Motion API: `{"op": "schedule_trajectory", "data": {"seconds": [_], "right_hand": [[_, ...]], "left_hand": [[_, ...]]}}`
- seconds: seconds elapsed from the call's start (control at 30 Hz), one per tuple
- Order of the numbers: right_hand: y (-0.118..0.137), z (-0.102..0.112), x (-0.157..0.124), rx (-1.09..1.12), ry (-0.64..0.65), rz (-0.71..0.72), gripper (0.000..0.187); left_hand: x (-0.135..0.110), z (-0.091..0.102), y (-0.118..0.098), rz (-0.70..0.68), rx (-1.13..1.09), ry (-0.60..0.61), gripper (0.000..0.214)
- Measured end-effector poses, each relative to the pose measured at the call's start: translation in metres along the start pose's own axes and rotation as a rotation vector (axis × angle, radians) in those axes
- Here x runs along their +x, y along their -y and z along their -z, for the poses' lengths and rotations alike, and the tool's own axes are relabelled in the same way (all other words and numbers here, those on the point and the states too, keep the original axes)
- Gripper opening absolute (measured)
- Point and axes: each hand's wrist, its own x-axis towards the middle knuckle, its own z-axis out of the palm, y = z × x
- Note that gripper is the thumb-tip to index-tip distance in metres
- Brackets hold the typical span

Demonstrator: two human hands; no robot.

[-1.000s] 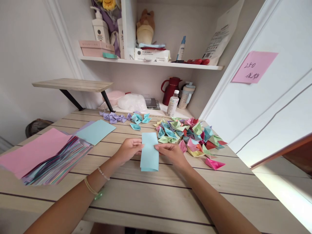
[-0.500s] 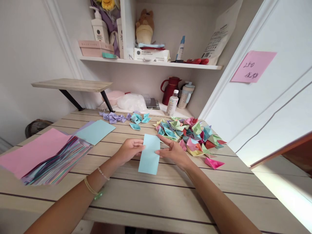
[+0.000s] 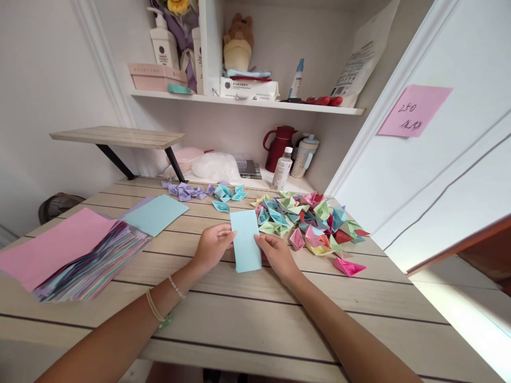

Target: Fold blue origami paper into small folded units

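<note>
A light blue folded paper strip [image 3: 246, 241] stands lengthwise between my hands over the wooden table [image 3: 255, 314]. My left hand [image 3: 212, 246] pinches its left edge with thumb and fingers. At the strip's right edge my right hand [image 3: 275, 254] grips it the same way. A pile of several folded paper boats [image 3: 311, 221] in many colours lies just right of my right hand. Small purple and teal folded boats [image 3: 207, 192] sit in a row farther back.
A thick stack of coloured paper sheets [image 3: 75, 255], pink on top, lies at the left, with a loose teal sheet [image 3: 156, 214] beside it. A red jug [image 3: 278, 146], a bottle [image 3: 282, 169] and a cup stand at the back. Shelves hang above; a white door is at right.
The blue strip has moved slightly farther from me and now stands straighter. My right hand's fingers, briefly lifted off half a second ago, are back gripping its right edge.
</note>
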Motion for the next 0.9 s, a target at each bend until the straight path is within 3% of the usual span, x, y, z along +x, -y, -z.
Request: {"op": "schedule_trajectory", "data": {"seconds": [0.17,0.37,0.6,0.9], "right_hand": [[0.007,-0.003,-0.002,-0.378,-0.163,0.269,0.040],[0.010,-0.006,-0.003,-0.683,-0.208,0.356,0.033],[0.013,-0.005,-0.004,-0.701,-0.181,0.375,0.029],[0.012,0.000,-0.002,-0.660,-0.175,0.313,0.039]], "left_hand": [[0.001,-0.002,0.000,-0.006,-0.035,-0.041,0.039],[0.002,-0.004,0.000,-0.034,-0.084,-0.088,0.037],[0.003,-0.004,-0.001,-0.032,-0.104,-0.108,0.039],[0.000,-0.004,-0.003,-0.018,-0.118,-0.069,0.036]]}}
